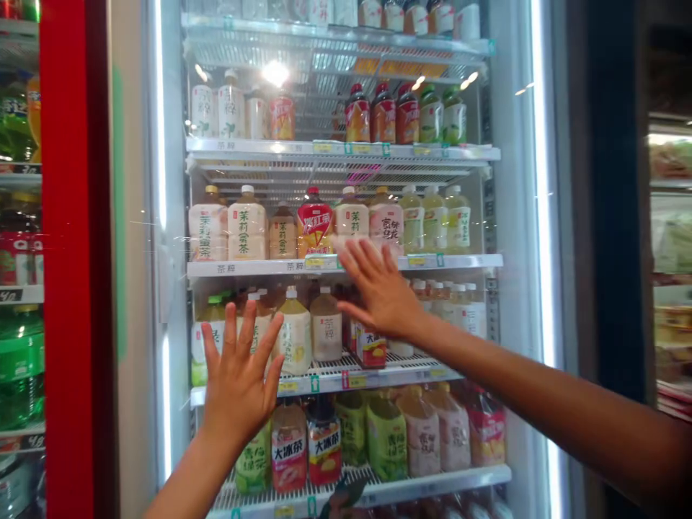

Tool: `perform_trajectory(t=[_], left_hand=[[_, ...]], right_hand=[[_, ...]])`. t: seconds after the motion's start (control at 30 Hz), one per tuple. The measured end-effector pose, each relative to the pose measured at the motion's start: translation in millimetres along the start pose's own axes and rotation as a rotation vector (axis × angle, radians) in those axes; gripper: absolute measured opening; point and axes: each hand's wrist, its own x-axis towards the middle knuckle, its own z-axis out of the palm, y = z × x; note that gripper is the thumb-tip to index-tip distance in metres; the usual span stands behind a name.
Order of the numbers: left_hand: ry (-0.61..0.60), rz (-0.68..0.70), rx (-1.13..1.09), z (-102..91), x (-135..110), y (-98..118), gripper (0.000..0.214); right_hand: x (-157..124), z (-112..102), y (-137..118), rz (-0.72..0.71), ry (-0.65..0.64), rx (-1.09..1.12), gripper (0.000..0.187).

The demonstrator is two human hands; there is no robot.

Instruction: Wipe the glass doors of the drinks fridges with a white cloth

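Note:
A glass-fronted drinks cooler stands before me, with rows of bottles on white shelves. My left hand (241,371) is raised with its fingers spread and holds nothing. It covers part of the lower bottles, near a pale yellow bottle (295,335). My right hand (383,292) is also spread flat and empty, in front of the middle shelf edge (243,269). Above its fingers is a pink-labelled bottle (387,220); a red-labelled iced tea bottle (315,222) is to their left. Whether either palm presses the glass I cannot tell.
Bright light strips (542,180) run down both sides of the cooler. At the left, a red upright panel (68,252) borders another shelf with green bottles (21,360). Packed shelves (673,303) show at the far right. Light reflections (275,73) glare on the glass.

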Motion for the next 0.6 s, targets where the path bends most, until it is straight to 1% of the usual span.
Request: perform_trajectory(t=[0.03, 0.07, 0.1, 0.13, 0.17, 0.2, 0.23, 0.27, 0.3, 0.33, 0.4, 0.43, 0.47, 0.5, 0.53, 0.6], left_hand=[[0.008, 0.022, -0.005, 4.3, 11.2, 3.3, 0.075], [0.013, 0.041, -0.011, 8.8, 21.8, 7.4, 0.075], [0.017, 0.053, -0.020, 13.4, 31.6, 12.3, 0.075], [0.019, 0.066, -0.030, 17.7, 40.4, 17.5, 0.075], [0.018, 0.079, -0.038, 21.9, 48.3, 22.8, 0.074], [0.015, 0.094, -0.043, 25.8, 55.3, 28.2, 0.074], [0.012, 0.111, -0.048, 29.5, 61.6, 33.5, 0.074], [0.007, 0.128, -0.052, 33.1, 67.5, 38.6, 0.073], [0.004, 0.143, -0.058, 36.6, 73.1, 43.7, 0.073], [0.002, 0.157, -0.066, 40.0, 78.5, 48.8, 0.072], [0.001, 0.178, -0.086, 46.7, 89.0, 59.4, 0.072], [0.002, 0.187, -0.098, 49.7, 94.0, 64.8, 0.072], [0.002, 0.197, -0.109, 52.6, 98.8, 70.3, 0.072], [0.002, 0.208, -0.120, 55.2, 103.3, 75.6, 0.072], [0.002, 0.220, -0.129, 57.5, 107.6, 80.7, 0.072], [0.009, 0.251, -0.139, 61.8, 115.2, 89.5, 0.071]], right_hand=[[6.6, -6.9, 15.0, 0.088, 0.028, -0.025, 0.090], [7.0, -12.0, 24.1, 0.121, 0.039, -0.038, 0.091], [0.8, -15.1, 28.0, 0.088, 0.027, -0.037, 0.093], [-10.4, -16.4, 28.6, -0.004, -0.010, -0.024, 0.095], [-24.3, -16.7, 28.5, -0.139, -0.067, -0.002, 0.096], [-37.9, -16.7, 30.2, -0.279, -0.127, 0.020, 0.095], [-48.5, -17.2, 35.9, -0.385, -0.174, 0.034, 0.093], [-54.4, -18.7, 46.3, -0.434, -0.195, 0.035, 0.090], [-55.4, -21.5, 61.0, -0.416, -0.185, 0.022, 0.089], [-52.3, -25.4, 78.3, -0.335, -0.148, -0.002, 0.090], [-43.6, -34.0, 110.9, -0.063, -0.035, -0.053, 0.091], [-42.7, -37.5, 121.4, 0.062, 0.020, -0.068, 0.090], [-46.5, -40.1, 126.3, 0.137, 0.058, -0.072, 0.090], [-55.3, -41.5, 126.1, 0.139, 0.069, -0.063, 0.090], [-68.2, -41.8, 122.4, 0.061, 0.044, -0.044, 0.091], [-98.4, -40.7, 115.6, -0.237, -0.071, 0.004, 0.090]])
